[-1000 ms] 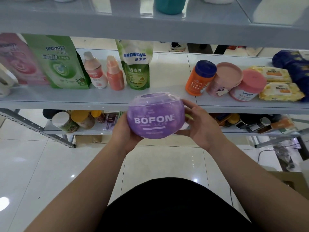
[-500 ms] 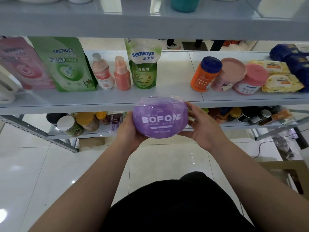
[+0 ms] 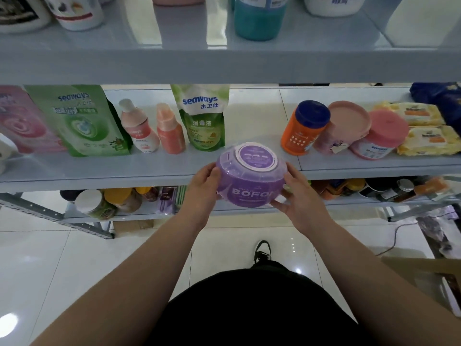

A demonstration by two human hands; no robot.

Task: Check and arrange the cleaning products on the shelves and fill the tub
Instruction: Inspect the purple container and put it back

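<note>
- Far left of the purple tub [image 3: 249,181]: pink pouch [image 3: 22,126], upright on the middle shelf [image 3: 124,168], partly cut off by the frame edge.
- Left of the tub: large green pouch [image 3: 77,121], upright, lettered "seaways", just beside the pink pouch.
- Nearer left of the tub: pale bottle [image 3: 138,128] and orange bottle [image 3: 169,131], both standing, close together.
- Behind the tub, slightly left: small green pouch [image 3: 203,118], upright, also "seaways".
- Below-left of the tub: jars [image 3: 94,203] on a lower shelf. Labels too blurred to read.
- Left hand [image 3: 203,186]: on the tub's left side. Thumb lies on the upper wall and fingers curl round beneath, gripping it.
- Tub itself: held between both hands at the middle shelf's front edge. It is tipped so the round lid label faces up and toward the person. "BOFO" readable on the wall. Cannot tell whether it touches the shelf.
- Above the tub: teal bottle [image 3: 259,18] on the upper shelf [image 3: 224,63].
- Below the tub: black shoe [image 3: 262,250] on the tiled floor.
- Right hand [image 3: 299,196]: on the tub's right side. Thumb up along the wall, fingers wrapped underneath, gripping.
- Right of the tub: orange jar [image 3: 303,131] with a dark blue lid, then a pale pink canister [image 3: 344,128] and a pink-lidded canister [image 3: 379,136], set close together.
- Far right of the tub: two yellow wipe packs [image 3: 426,141], one behind the other.
- Below-right of the tub: cardboard box [image 3: 424,268] on the floor.
</note>
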